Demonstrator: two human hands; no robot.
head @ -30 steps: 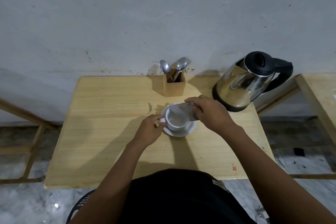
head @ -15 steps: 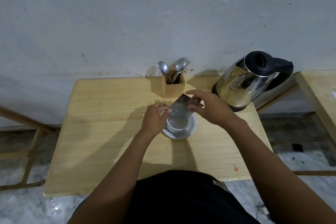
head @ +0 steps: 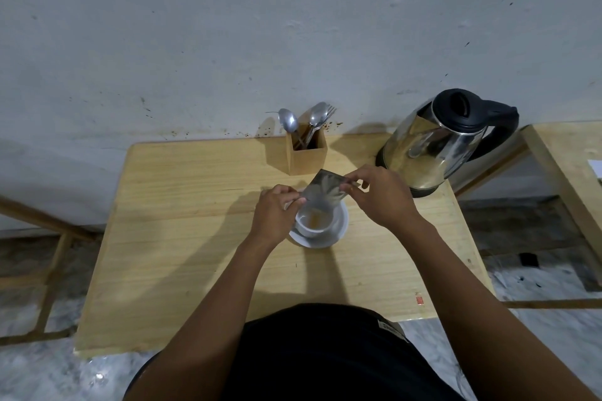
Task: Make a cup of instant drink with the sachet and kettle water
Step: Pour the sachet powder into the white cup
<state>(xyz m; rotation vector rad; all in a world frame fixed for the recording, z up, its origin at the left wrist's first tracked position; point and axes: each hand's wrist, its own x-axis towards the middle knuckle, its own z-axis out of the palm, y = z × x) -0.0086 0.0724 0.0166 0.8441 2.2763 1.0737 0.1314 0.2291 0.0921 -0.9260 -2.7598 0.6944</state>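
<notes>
Scuffed grey wall (head: 228, 42), wooden table (head: 182, 238), marbled floor (head: 537, 335)

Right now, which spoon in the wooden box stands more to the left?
The darker spoon, leaning left, apart from the brighter spoon that stands beside the fork in the wooden box.

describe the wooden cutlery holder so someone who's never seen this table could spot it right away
Start at the wooden table against the grey wall. At its far edge, left of the steel kettle, stands the cutlery holder: the only square wooden box, with spoons sticking out.
</notes>
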